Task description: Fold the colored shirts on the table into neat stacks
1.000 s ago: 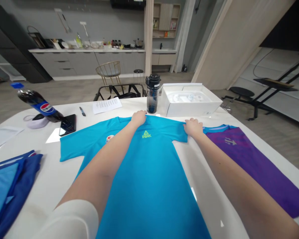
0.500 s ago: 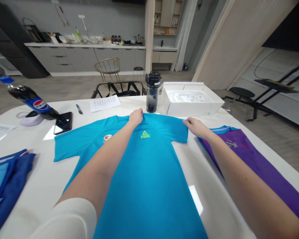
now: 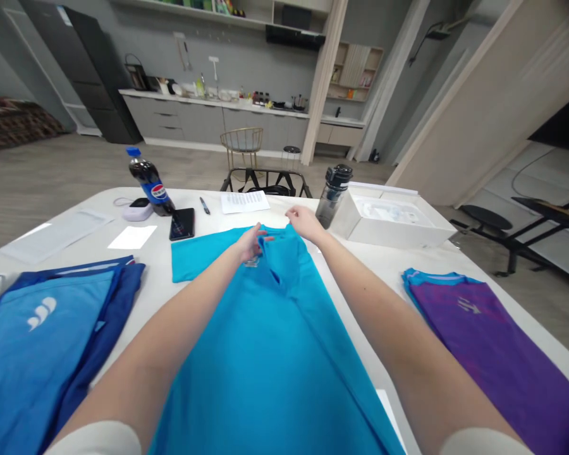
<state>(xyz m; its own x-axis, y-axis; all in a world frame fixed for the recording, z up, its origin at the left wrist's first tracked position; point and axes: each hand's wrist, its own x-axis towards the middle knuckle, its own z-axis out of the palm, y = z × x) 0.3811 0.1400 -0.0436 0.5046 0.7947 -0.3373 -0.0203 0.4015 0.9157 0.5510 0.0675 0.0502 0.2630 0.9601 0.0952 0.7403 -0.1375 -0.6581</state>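
Currently the bright cyan short-sleeved T-shirt (image 3: pixel 265 360) is lying lengthwise on the white table (image 3: pixel 360 268), its far end bunched into a fold near the collar, one sleeve flat on the left. The left hand (image 3: pixel 251 245) is working at that fold, fingers (image 3: pixel 265 239) spread, grip unclear. The right hand (image 3: pixel 303 222) is sitting at the top edge, fingers (image 3: pixel 289 213) narrow, can't tell if they're pinching cloth. A purple jersey (image 3: pixel 474 341) is lying right, stacked blue jerseys (image 3: pixel 42 328) left, a black smartphone (image 3: pixel 183 224) just past the sleeve, and a white cardboard box (image 3: pixel 393 230) beyond the right hand.
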